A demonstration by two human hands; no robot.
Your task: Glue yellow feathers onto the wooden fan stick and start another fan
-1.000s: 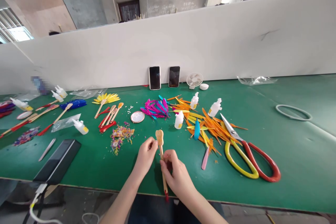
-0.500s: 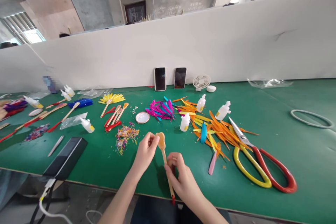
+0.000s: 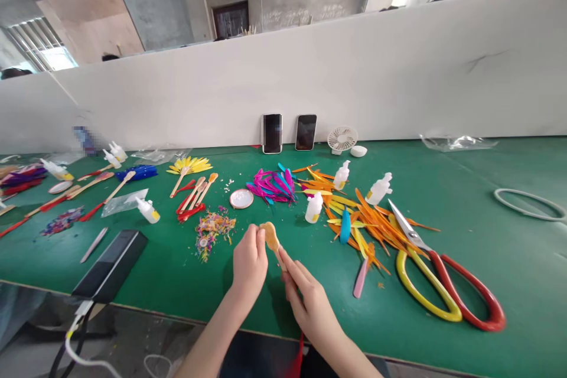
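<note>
A small wooden fan handle (image 3: 270,236) with a rounded, orange-tinted head is tilted above the near edge of the table. My right hand (image 3: 306,292) is closed around its stick just below the head, hiding most of the lower part. The fingers of my left hand (image 3: 250,260) are pinched together at the left edge of the head, touching it. A red tassel (image 3: 302,339) hangs below my right hand. Left of my hands lies a heap of small coloured scraps (image 3: 213,227). Orange and yellow feathers (image 3: 376,221) are spread to the right.
Large scissors (image 3: 436,271) with yellow and red handles lie at right. White glue bottles (image 3: 313,208) stand by the feathers. Farther back are magenta feathers (image 3: 273,184), a small dish (image 3: 241,198), two phones (image 3: 305,132) and a fan (image 3: 342,139). A black box (image 3: 110,266) sits at left.
The fan handle's head has tipped to the left and its stick is now more slanted. My right hand has slid up closer to the head, and my left wrist has turned more upright.
</note>
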